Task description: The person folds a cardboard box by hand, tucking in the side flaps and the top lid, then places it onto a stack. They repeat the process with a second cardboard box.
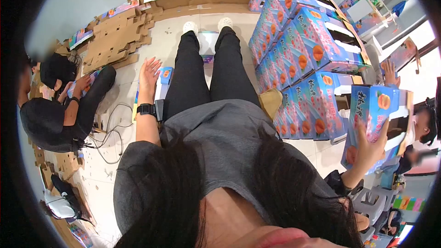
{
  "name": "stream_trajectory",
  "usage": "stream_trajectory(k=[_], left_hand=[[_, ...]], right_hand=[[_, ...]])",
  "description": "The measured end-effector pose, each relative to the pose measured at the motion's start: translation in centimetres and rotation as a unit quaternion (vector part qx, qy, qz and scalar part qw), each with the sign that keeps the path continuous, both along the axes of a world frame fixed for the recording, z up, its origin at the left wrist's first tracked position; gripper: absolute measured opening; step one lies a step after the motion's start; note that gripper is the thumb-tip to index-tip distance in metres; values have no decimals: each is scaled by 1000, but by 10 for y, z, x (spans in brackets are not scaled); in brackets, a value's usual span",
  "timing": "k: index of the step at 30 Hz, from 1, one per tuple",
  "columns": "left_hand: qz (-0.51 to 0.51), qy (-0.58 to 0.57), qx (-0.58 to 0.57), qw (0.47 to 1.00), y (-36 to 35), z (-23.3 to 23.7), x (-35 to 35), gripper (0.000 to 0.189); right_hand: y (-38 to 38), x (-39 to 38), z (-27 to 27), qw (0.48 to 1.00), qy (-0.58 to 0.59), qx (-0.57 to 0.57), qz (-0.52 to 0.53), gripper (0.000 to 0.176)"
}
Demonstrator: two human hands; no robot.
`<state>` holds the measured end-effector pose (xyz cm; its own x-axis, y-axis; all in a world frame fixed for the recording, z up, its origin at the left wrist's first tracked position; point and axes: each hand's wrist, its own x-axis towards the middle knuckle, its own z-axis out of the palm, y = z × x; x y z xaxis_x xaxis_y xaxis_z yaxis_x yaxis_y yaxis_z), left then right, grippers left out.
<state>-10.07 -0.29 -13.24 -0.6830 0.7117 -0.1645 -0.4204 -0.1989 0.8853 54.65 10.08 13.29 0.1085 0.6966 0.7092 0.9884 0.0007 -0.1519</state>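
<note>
My left hand point(149, 76) is raised with its fingers apart and nothing in it, beside a small blue printed carton point(164, 77) by my leg. On the right, my right hand point(371, 144) has its fingers wrapped on a blue and pink printed box point(382, 98) with a peach picture. That box is upright, in front of a tall stack of similar boxes point(317, 48) to the right of my legs. The boxes in the stack show open tops or sides with brown cardboard flaps.
Flat brown cardboard sheets point(110, 39) lie at the upper left. A co-worker point(64, 115) in dark clothes sits at the left, with cables point(110, 133) on the floor nearby. Another person's hand point(390, 72) is beyond my held box. Grey stools point(370, 202) stand lower right.
</note>
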Motion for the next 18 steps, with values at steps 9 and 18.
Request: stream_trajectory(k=[9,18], left_hand=[[3,-5,5,1000,-4,-2,-1,58],[4,-15,-1,1000,-3,-2,1,57]], right_hand=[[44,-13,-43,983,13,-185,0,92],[74,-32,-39,974,-33,-223,-22,100]])
